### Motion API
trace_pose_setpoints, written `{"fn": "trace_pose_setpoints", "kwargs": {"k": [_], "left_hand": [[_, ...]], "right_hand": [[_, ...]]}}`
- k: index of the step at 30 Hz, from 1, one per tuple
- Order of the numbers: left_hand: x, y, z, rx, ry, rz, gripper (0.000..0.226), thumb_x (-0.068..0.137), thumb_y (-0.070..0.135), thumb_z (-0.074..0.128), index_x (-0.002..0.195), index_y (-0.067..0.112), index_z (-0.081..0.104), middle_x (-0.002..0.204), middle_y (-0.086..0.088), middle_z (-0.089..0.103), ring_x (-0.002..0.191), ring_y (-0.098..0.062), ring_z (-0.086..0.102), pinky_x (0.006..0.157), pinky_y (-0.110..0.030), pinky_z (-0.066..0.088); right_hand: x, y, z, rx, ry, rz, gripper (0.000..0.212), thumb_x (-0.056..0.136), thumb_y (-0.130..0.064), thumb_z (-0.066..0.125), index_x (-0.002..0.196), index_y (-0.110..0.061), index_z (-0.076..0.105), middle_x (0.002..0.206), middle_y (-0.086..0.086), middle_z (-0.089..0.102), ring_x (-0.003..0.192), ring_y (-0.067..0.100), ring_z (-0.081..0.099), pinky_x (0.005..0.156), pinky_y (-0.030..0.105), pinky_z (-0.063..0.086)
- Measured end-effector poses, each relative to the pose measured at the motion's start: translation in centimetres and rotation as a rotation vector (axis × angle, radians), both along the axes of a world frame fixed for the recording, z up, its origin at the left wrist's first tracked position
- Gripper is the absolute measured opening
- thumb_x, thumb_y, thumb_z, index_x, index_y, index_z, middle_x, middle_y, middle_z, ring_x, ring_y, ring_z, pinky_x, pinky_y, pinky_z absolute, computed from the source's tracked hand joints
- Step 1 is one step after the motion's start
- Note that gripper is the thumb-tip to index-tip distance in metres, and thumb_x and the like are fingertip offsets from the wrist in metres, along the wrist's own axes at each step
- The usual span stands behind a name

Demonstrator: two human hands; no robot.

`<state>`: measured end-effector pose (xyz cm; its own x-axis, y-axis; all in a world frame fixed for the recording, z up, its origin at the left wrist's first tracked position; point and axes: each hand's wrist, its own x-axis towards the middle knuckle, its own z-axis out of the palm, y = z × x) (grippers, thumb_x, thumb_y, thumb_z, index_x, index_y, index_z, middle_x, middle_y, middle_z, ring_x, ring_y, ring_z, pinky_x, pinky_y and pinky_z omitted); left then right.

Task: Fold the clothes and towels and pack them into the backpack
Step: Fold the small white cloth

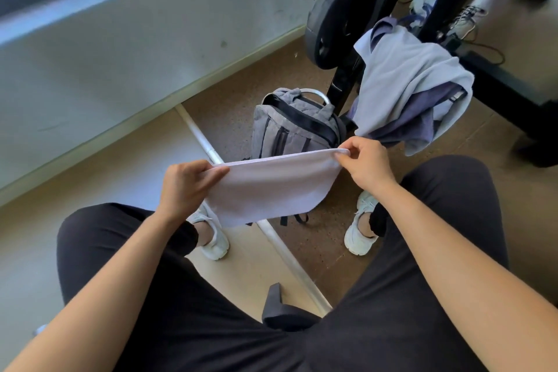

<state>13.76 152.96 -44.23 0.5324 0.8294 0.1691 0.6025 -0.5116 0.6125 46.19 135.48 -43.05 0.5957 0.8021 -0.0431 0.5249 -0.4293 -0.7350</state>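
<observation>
The left hand point(184, 187) pinches one top corner of a white towel point(271, 187), thumb on top and fingers curled beneath; the right hand point(367, 164) pinches the other top corner the same way. The towel is stretched between them, its lower edge hanging free above the floor. Just past it, at 12 o'clock, a grey backpack point(293, 127) stands on the floor. At 2 o'clock from the towel, a heap of pale and purple clothes point(410, 84) drapes over a black frame point(498, 81). A weight plate point(338, 12) stands at 1 o'clock, behind the backpack.
</observation>
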Motion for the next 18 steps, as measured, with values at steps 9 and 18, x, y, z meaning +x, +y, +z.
{"fn": "trace_pose_setpoints", "kwargs": {"k": [9, 18], "left_hand": [[-0.7, -0.6, -1.3, -0.329, -0.041, -0.097, 0.028, 0.078, 0.023, 0.09, 0.076, 0.042, 0.07, 0.055, 0.012, 0.045, 0.053, -0.007, 0.038, 0.058, -0.027, 0.037], [-0.2, -0.2, 0.1, -0.756, -0.517, 0.1, 0.008, 0.087, 0.032, 0.081, 0.084, 0.025, 0.08, 0.074, 0.004, 0.073, 0.069, -0.01, 0.066, 0.069, -0.027, 0.056]], "right_hand": [[0.6, 0.0, -1.0, -0.153, 0.137, -0.104, 0.013, 0.093, -0.018, 0.064, 0.083, -0.011, 0.062, 0.082, 0.006, 0.061, 0.082, 0.024, 0.056, 0.059, 0.027, 0.037], [-0.1, 0.0, 0.2, -0.17, 0.756, 0.13, 0.012, 0.098, -0.016, 0.063, 0.085, -0.015, 0.063, 0.075, -0.002, 0.065, 0.068, 0.009, 0.059, 0.059, 0.023, 0.045]]}}
